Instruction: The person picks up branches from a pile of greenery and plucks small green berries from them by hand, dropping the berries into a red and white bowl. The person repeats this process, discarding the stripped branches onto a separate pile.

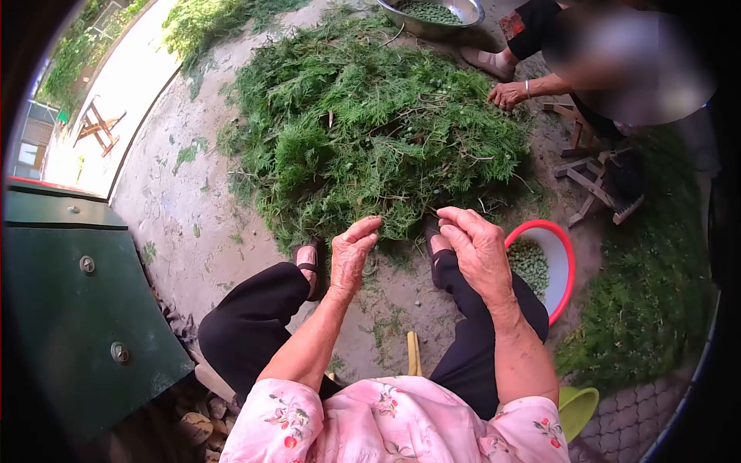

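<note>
A large heap of green conifer sprigs [378, 123] lies on the ground in front of me. My left hand [355, 251] hovers at the heap's near edge, its fingers and thumb pressed together; anything between the fingertips is too small to make out. To its right my right hand [477, 243] is closed in a similar pinch, and what it holds, if anything, does not show. Beside my right knee stands a white bucket with a red rim [570, 266], partly filled with small pale-green cones [529, 266].
Across the heap a person's hand [508, 94] with a bracelet touches the sprigs. A metal bowl [432, 21] of green cones is at the top. Wooden folding stools [594, 181] stand at the right, a green metal panel [73, 309] at the left, a yellow-green container [577, 413] behind my right elbow.
</note>
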A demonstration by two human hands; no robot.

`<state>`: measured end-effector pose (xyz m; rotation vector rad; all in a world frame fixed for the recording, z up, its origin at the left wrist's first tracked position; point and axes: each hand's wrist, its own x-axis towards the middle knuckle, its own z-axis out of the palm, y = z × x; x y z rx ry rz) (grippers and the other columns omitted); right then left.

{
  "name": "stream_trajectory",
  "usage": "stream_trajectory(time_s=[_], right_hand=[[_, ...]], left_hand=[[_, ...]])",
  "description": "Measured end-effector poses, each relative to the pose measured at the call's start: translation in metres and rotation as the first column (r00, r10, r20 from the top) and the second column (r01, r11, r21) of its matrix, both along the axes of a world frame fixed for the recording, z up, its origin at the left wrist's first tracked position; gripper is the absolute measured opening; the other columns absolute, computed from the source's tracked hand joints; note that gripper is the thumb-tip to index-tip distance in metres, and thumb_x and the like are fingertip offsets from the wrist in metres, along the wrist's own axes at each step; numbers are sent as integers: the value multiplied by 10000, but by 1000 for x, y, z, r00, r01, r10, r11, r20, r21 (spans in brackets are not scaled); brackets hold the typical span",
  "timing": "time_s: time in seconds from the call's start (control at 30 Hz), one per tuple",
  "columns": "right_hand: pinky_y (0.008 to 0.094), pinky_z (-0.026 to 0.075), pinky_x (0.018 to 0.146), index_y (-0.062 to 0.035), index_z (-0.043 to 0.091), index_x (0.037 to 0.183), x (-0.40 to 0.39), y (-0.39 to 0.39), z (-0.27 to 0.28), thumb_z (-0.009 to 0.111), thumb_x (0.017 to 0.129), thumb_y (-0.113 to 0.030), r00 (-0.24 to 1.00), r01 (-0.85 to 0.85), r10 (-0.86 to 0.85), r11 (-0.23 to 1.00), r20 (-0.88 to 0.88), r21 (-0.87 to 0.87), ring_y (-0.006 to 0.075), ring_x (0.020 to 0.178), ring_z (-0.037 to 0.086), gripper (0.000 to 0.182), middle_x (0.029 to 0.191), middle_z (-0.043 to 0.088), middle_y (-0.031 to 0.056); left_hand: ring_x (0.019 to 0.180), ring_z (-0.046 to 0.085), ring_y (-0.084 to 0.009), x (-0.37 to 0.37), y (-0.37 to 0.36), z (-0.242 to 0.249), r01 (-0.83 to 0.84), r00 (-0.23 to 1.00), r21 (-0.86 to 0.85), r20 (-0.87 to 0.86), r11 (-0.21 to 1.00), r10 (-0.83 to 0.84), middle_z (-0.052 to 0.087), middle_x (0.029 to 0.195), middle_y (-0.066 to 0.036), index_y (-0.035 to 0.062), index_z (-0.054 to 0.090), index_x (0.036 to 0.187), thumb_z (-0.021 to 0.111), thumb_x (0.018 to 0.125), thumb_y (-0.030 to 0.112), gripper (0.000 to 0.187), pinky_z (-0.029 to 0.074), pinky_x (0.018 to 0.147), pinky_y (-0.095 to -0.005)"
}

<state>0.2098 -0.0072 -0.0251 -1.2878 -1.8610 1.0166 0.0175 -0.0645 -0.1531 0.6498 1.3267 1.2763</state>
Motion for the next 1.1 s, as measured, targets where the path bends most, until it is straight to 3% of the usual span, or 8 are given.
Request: stream_trajectory(time_s=[0.27, 0.43, 0.57, 0.67, 0.9, 1.0, 1.07, 1.1], right_hand=[[299, 472, 700, 7, 613, 958, -3, 1, -12, 583, 804, -79, 996, 14, -23, 994, -87, -106, 224, 782, 615, 179, 868, 629, 135], [258, 470, 708, 18, 608, 964, 1, 0, -9, 578, 812, -67, 988, 22, -53, 979, -148, -203, 155, 779, 603, 177, 874, 628, 91], [248, 464, 699, 17, 604, 970, -4, -3, 4, 580, 816, -62, 987, 0, -36, 974, -159, -226, 142, 775, 597, 175, 860, 622, 81], [243, 459, 691, 12, 601, 975, -5, -3, 10, 581, 816, -48, 988, -14, -15, 982, -153, -187, 136, 764, 590, 172, 843, 610, 72], [243, 457, 690, 8, 598, 981, -11, -4, 18, 587, 795, -3, 993, -54, 32, 981, -117, -187, 147, 768, 586, 187, 839, 601, 76], [245, 462, 706, 16, 597, 979, -12, -6, 17, 599, 779, 6, 993, -72, 54, 979, -103, -190, 159, 755, 591, 200, 855, 604, 86], [247, 468, 703, 17, 598, 977, -11, -6, 13, 609, 774, 3, 992, -69, 47, 979, -121, -191, 158, 740, 593, 204, 865, 606, 92], [249, 473, 686, 16, 598, 983, -9, -5, 13, 616, 771, 1, 993, -106, 93, 977, -78, -184, 155, 727, 593, 213, 869, 607, 95]], left_hand=[[881, 579, -139, 3, -25, 53, 323, 944, -152, 122, 934, -307, 651, 919, -59, -1, 655, 972, 643, 760, 129, 249, 413, 855, -269], [727, 608, -124, -10, -46, -1, 825, 399, -413, -54, 384, -915, 658, 795, -72, -23, 638, 974, 642, 791, 257, 334, 490, 662, -262], [863, 599, -150, -93, 23, 64, 179, 925, -264, -282, 948, -254, 655, 935, -76, 23, 625, 1060, 638, 806, 261, 348, 461, 805, -293], [1096, 483, -201, -156, 72, 133, -172, 765, 262, -572, 950, 297, 519, 1213, -120, 64, 478, 1254, 560, 848, 322, 488, 360, 939, -350], [852, 571, -177, -135, 51, -47, -21, 949, -318, -305, 948, -81, 627, 970, -120, -2, 584, 1083, 563, 757, 168, 368, 436, 784, -277], [1069, 513, -330, -130, 21, -203, 333, 569, -512, -560, 792, -602, 550, 1098, -215, 112, 607, 1090, 529, 712, 66, 388, 433, 890, -332], [1106, 470, -362, -119, 9, -252, 27, 835, -398, -496, 917, -239, 391, 1275, -212, 166, 592, 1121, 521, 714, 60, 426, 425, 906, -360], [1113, 456, -383, -101, 25, -174, 158, 444, -580, -681, 799, -582, 246, 1358, -227, 160, 525, 1197, 534, 721, 69, 484, 408, 932, -369]])
